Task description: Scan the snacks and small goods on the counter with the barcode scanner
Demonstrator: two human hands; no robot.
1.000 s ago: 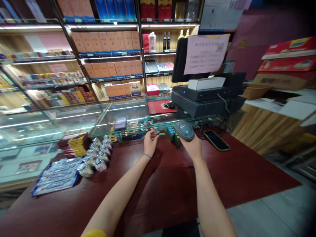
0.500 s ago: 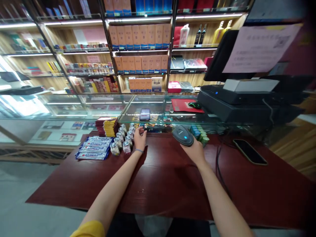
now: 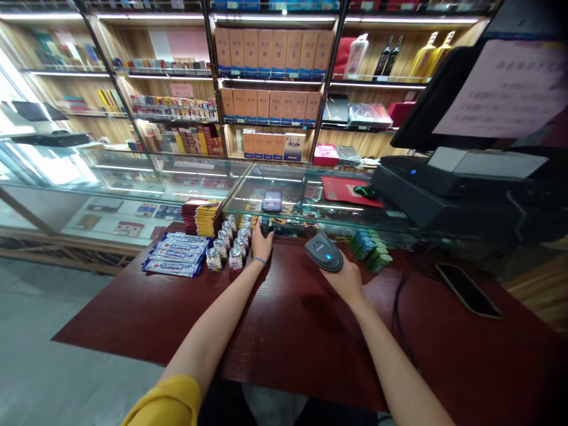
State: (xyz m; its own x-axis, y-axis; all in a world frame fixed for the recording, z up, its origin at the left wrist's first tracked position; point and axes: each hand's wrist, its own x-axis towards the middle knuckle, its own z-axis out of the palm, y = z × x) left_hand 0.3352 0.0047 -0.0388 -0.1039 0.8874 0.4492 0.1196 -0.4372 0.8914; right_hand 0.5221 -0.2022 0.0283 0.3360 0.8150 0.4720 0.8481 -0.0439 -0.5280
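My right hand (image 3: pixel 346 278) grips a dark grey barcode scanner (image 3: pixel 325 253) with a lit blue light, held above the dark red counter. At the counter's back edge, my left hand (image 3: pixel 262 244) curls its fingers around a small dark item (image 3: pixel 265 225), too small to name. Just left of that hand stand two rows of small clear jars (image 3: pixel 235 258) with silvery lids. Beyond them are stacked red and yellow packets (image 3: pixel 207 219) and blue-and-white long packs (image 3: pixel 177 254). Green and blue cylindrical packs (image 3: pixel 373 251) stand to the right of the scanner.
A phone (image 3: pixel 469 291) lies at the right, near a black cable (image 3: pixel 396 307). Behind the counter runs a glass display case (image 3: pixel 302 207), bearing a small screen device (image 3: pixel 272 201), a red mat (image 3: pixel 341 189) with a mouse, and a monitor (image 3: pixel 426 112). Stocked shelves (image 3: pixel 275 83) rise behind.
The view has turned a little left and down. My scanner has moved left, away from the green and blue packs. My left hand's fingers have shifted around the small dark item.
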